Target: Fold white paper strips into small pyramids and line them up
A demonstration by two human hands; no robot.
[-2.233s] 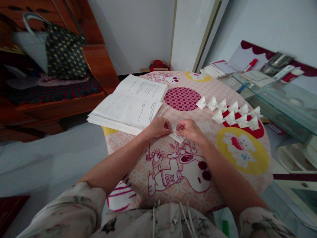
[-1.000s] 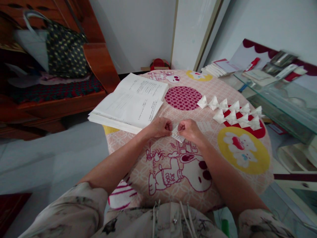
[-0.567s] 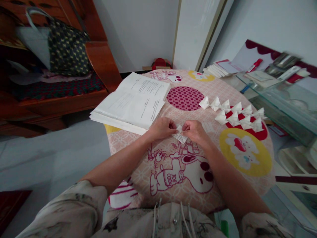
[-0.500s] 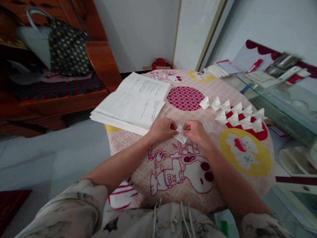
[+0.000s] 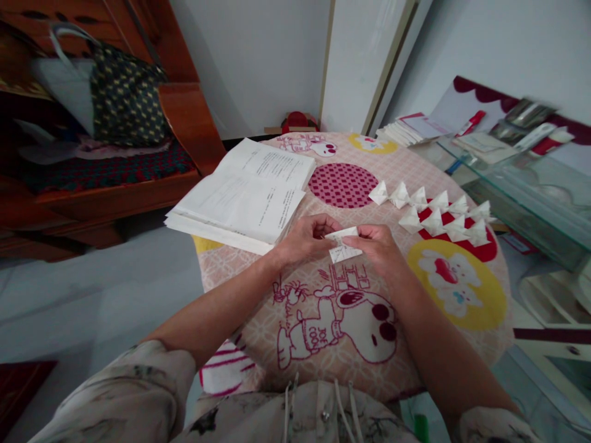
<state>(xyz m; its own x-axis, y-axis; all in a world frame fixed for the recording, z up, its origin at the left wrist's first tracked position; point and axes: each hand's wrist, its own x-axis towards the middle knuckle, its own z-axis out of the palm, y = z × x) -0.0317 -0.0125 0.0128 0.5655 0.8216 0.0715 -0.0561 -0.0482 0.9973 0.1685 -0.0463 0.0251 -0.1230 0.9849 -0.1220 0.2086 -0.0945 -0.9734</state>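
Observation:
A small folded piece of white printed paper [image 5: 343, 245] is held between both of my hands over the cartoon-print cloth [image 5: 332, 320] on the round table. My left hand [image 5: 305, 239] pinches its left side with curled fingers. My right hand [image 5: 376, 243] grips its right side, fingertips laid along the top fold. The paper shows a wider, partly unfolded flap.
Several finished white folded paper pieces [image 5: 434, 212] lie in two rows to the right. An open stack of printed pages [image 5: 244, 194] lies at the table's left. A glass shelf [image 5: 521, 178] with papers stands at right, a wooden bench with a bag [image 5: 122, 92] at left.
The paper piece has been opened out wider between the hands, and both hands have shifted slightly apart and lower on the cloth. The camera view has swayed a little.

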